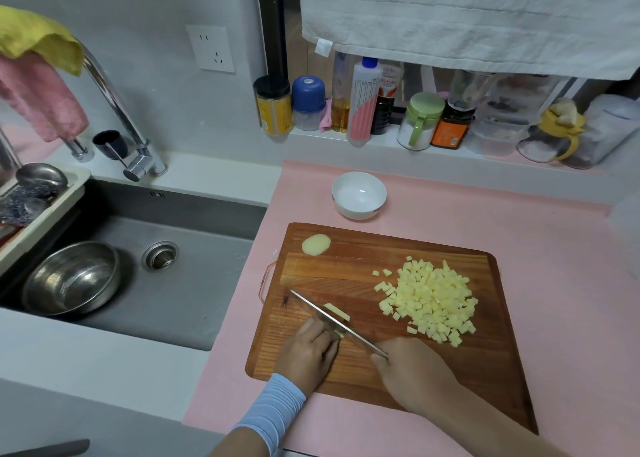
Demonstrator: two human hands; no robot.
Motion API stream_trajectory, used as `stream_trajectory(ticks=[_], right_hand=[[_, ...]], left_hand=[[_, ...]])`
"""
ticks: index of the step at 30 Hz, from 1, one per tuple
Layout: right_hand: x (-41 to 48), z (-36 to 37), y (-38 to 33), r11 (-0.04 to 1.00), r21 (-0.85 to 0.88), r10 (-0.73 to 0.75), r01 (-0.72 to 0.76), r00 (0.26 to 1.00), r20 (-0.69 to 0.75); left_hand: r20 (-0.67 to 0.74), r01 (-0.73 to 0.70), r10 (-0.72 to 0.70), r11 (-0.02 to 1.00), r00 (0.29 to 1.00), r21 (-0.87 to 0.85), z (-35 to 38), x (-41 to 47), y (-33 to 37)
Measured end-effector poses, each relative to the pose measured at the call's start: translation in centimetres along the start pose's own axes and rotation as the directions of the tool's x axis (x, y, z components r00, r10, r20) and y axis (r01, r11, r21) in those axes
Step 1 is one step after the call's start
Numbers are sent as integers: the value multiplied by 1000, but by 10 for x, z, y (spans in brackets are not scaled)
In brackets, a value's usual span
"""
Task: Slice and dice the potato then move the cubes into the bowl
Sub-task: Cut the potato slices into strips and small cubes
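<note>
A wooden cutting board (367, 248) lies on the pink counter. A heap of potato cubes (431, 299) covers its right half. My right hand (412, 370) grips the handle of a knife (325, 313) whose blade runs diagonally across the board's left part. My left hand (306, 351) holds a small potato piece (340, 334) against the blade's near side with curled fingers. A cut potato strip (336, 312) lies just beyond the blade. A rounded potato end piece (316, 244) rests at the board's far left corner. The white bowl (359, 195) stands behind the board, with nothing in it.
A grey sink (194, 259) to the left holds a steel bowl (71, 278). A chrome faucet (114, 106) carries draped cloths. Several jars and bottles (363, 103) line the ledge behind the counter, under a hanging white towel (467, 16).
</note>
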State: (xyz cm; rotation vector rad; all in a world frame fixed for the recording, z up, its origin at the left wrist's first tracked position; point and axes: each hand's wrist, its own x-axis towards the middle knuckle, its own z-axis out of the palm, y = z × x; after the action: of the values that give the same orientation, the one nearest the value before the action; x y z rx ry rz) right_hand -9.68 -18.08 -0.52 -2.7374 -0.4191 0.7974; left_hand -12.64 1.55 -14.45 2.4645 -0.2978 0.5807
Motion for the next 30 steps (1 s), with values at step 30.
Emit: stream_trajectory(ticks=[30], right_hand=[[29,-32,4,997,47,-65,67,997,-36]], left_hand=[[59,588,-596,763,801,-268,-72,62,-32]])
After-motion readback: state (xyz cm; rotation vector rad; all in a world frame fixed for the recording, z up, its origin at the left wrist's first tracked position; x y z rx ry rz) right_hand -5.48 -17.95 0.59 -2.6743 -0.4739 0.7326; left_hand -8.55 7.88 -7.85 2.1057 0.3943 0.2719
